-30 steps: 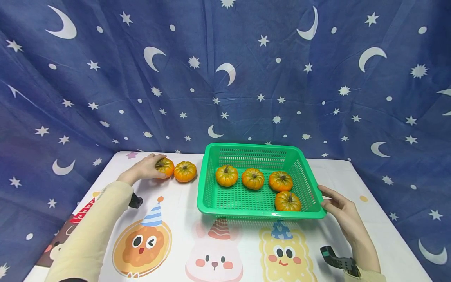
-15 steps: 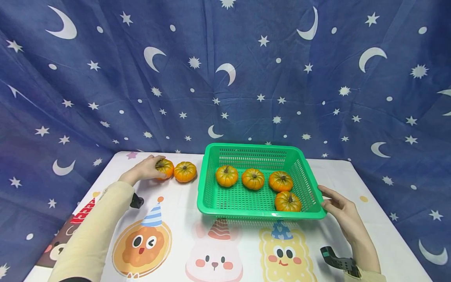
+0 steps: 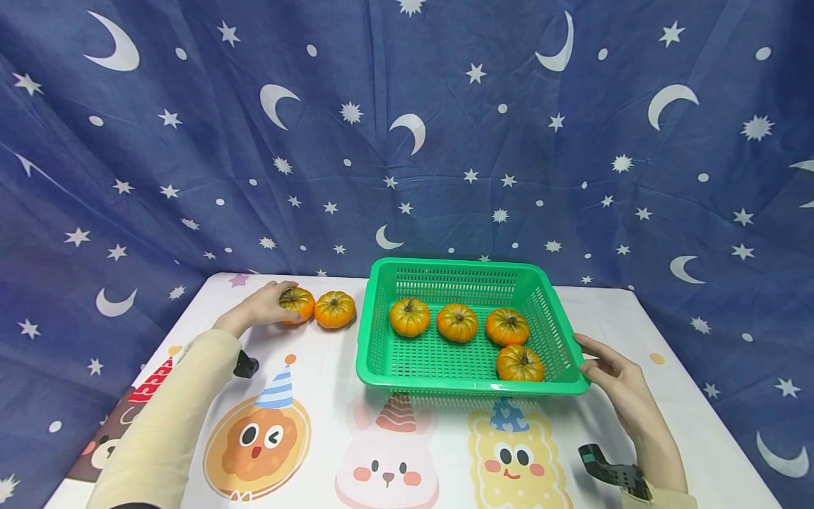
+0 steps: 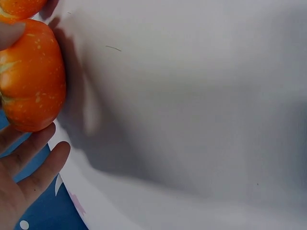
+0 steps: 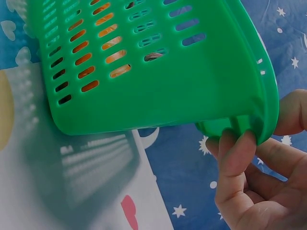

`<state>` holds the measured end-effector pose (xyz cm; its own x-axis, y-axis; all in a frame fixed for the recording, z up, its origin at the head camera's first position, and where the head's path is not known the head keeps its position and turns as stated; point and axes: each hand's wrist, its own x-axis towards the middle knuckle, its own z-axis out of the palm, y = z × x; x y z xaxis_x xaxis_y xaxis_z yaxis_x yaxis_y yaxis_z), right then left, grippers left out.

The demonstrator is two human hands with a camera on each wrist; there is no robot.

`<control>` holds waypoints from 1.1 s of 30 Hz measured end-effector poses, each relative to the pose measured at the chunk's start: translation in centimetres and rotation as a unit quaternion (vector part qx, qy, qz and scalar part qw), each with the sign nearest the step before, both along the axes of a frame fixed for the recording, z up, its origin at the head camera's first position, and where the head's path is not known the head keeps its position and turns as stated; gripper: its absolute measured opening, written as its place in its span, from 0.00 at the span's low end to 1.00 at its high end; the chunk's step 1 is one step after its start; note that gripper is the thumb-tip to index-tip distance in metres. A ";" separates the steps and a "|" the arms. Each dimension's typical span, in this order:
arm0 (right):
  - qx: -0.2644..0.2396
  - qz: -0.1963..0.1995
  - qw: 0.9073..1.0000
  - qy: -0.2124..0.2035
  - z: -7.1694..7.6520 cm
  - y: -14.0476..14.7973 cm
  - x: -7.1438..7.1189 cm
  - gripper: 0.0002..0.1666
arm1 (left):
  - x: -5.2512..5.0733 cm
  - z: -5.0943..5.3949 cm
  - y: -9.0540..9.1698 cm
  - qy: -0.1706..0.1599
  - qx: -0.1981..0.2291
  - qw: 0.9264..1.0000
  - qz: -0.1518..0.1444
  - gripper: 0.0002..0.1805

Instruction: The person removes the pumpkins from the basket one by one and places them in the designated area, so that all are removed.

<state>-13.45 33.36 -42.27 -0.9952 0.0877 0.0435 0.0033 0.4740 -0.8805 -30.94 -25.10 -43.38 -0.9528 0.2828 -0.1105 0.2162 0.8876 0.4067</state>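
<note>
Landmark: green basket [image 3: 470, 387], on the white tablecloth [image 3: 337, 360]; places below are taken from it
Left hand: yours [image 3: 261, 305], well left of the basket, gripping the outer pumpkin [image 3: 299, 304], thumb on one side and fingers on the other; the left wrist view shows your thumb lying over its orange skin
Inner pumpkin: [image 3: 334, 309] between the outer pumpkin and the basket, just beside the basket's left wall; you are not touching it
Right hand: yours [image 3: 620, 382], at the basket's right end near the front corner, pinching the rim between thumb and fingers
Basket contents: four; left pumpkin [image 3: 409, 317] toward the left end, middle pumpkin [image 3: 456, 323] next to it, right pumpkin [image 3: 506, 328] toward the right wall, front pumpkin [image 3: 520, 365] by the front right corner
Right wrist view: orange skin shows through slots in the basket wall
Cloth prints: pancake figure [image 3: 256, 442] left of and in front of the basket; rabbit figure [image 3: 386, 459] and biscuit figure [image 3: 516, 466] in front of it
Backdrop: blue curtain [image 3: 445, 177] behind the basket, printed with white moons and stars
Sleeves: cream on both your arms; left sleeve [image 3: 172, 417] lies left of the basket
</note>
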 end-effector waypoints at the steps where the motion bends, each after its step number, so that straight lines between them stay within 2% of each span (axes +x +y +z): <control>1: 0.000 0.000 1.000 0.000 0.0 0.0 0.0 0.31 | 0.0 0.0 0.0 0.000 0.001 1.000 -0.001 0.46; 11: -0.002 0.001 1.000 -0.002 0.0 0.0 0.0 0.31 | 0.3 0.2 -0.6 0.001 0.029 1.000 -0.004 0.48; 33: 0.005 0.003 1.000 -0.007 -0.1 0.2 -0.1 0.32 | 1.2 2.2 -0.6 0.045 0.066 0.997 -0.014 0.42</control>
